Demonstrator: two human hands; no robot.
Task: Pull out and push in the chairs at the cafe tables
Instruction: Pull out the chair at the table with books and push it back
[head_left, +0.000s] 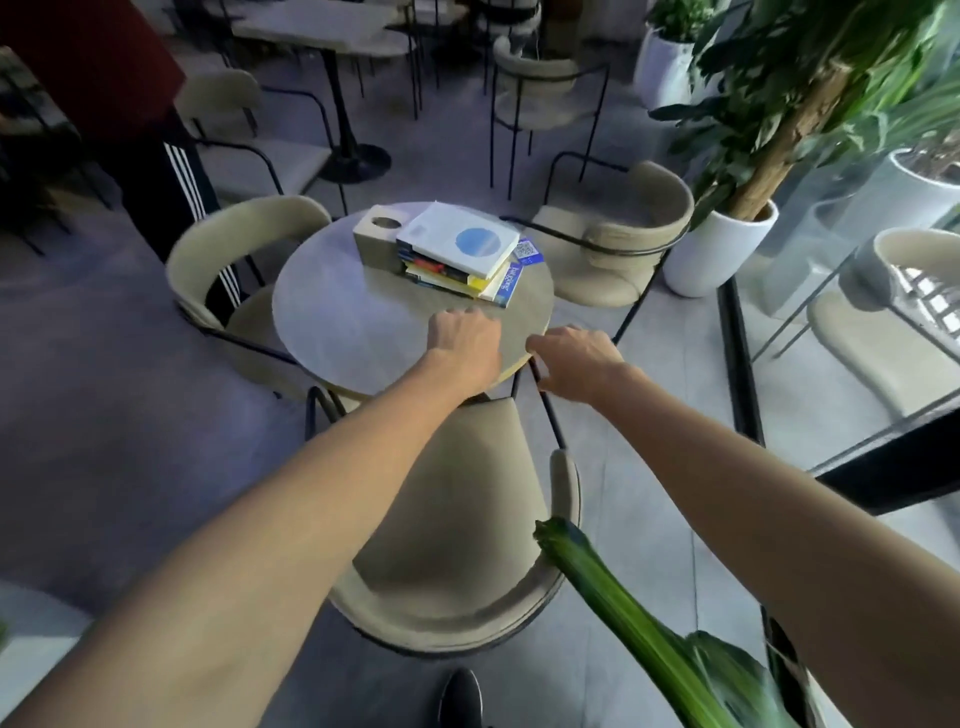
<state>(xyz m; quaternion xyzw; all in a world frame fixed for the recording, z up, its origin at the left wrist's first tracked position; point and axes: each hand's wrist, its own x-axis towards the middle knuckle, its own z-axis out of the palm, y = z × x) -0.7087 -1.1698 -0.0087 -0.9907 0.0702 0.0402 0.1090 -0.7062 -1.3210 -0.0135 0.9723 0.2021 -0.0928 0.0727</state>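
A beige cushioned chair (457, 525) with a thin black metal frame stands right below me, its front tucked under the round table (337, 322). My right hand (574, 364) is closed around the front end of the chair's right black armrest bar, beside the table's rim. My left hand (467, 340) rests knuckles-up on the table top near its near edge, fingers curled under, holding nothing. Two more beige chairs stand at the table: one on the left (228, 270) and one on the far right (618, 244).
A stack of books (462, 254) and a beige block (376, 234) lie on the table. A person in dark striped trousers (176, 176) stands at left. Potted plants (722, 254) and a glass partition (841, 332) line the right. A green leaf (613, 608) crosses near my shoe (460, 699).
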